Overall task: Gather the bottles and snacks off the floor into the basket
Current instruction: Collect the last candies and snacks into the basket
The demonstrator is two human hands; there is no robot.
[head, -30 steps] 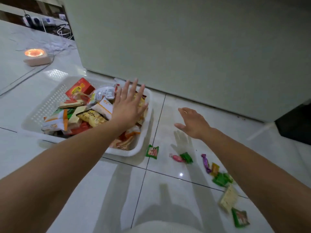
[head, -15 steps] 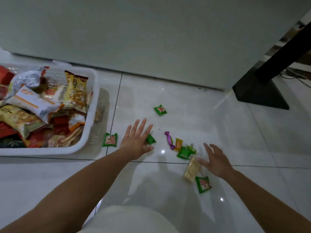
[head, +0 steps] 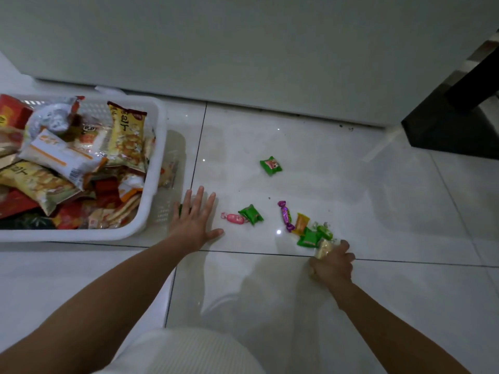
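Note:
A white plastic basket [head: 158, 168] full of snack packets stands on the tiled floor at the left. My left hand [head: 193, 221] lies flat with spread fingers just right of the basket, over a small green packet [head: 181, 209] that is mostly hidden. My right hand [head: 333, 263] grips a pale cracker packet [head: 324, 248] on the floor. Loose on the tiles lie a pink candy [head: 234, 218], a green packet [head: 251, 214], a purple candy [head: 286, 215], an orange candy [head: 302, 223], a green cluster [head: 313, 237] and a farther green packet [head: 270, 166].
A pale wall panel [head: 270, 63] runs along the back. A dark furniture base [head: 453, 130] stands at the right. My white-clad knee [head: 183, 352] fills the bottom centre.
My right hand has dropped onto the cracker packet and closed round it. My left hand has shifted left, off the green packet and pink candy, to a spot beside the basket.

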